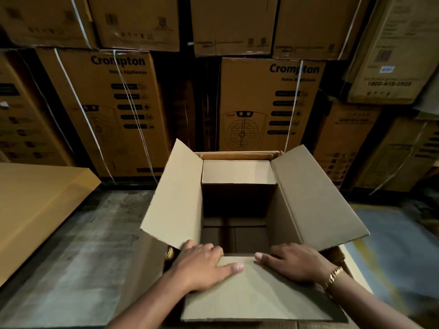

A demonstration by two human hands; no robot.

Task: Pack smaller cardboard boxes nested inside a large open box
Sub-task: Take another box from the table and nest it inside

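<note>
Our left grip (pixel 204 264) and right grip (pixel 297 262) press with straight fingers on the near flap (pixel 256 298); released, it may spring over the large box (pixel 320 193) beyond them.

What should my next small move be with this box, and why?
Probably press the near flap fully down and outward. The left hand and right hand lie flat on it by the rim, the left flap and right flap stand open, and the bottom shows bare, so this would likely free the opening for packing.
</note>
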